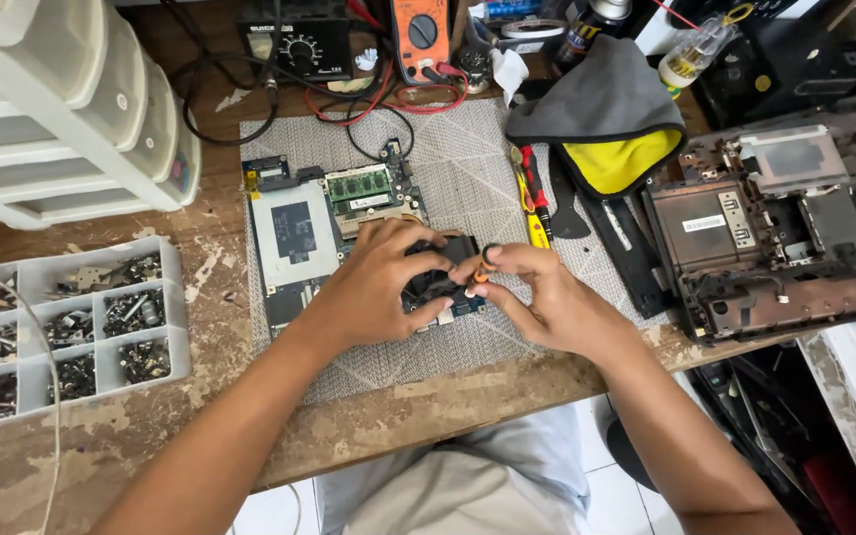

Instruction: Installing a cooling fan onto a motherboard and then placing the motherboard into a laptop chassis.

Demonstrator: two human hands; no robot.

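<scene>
Circuit board (299,238) is seen lying flat on a grey mat (468,159) near the middle of the tabletop (71,436), towards its front edge; a green memory module (359,184) and pale metal shielding are carried on it, and a black fan part (438,267) sits at its right end. The fan part is pressed down by the left hand (378,287), whose fingers are curled and spread over it. A small orange-handled screwdriver (481,269) is pinched by the right hand (547,297), fingers closed around it, its tip set at the fan part's right side. A compartmented screw tray (61,327) stands by the left edge, and an opened laptop base (775,228) by the right edge.
</scene>
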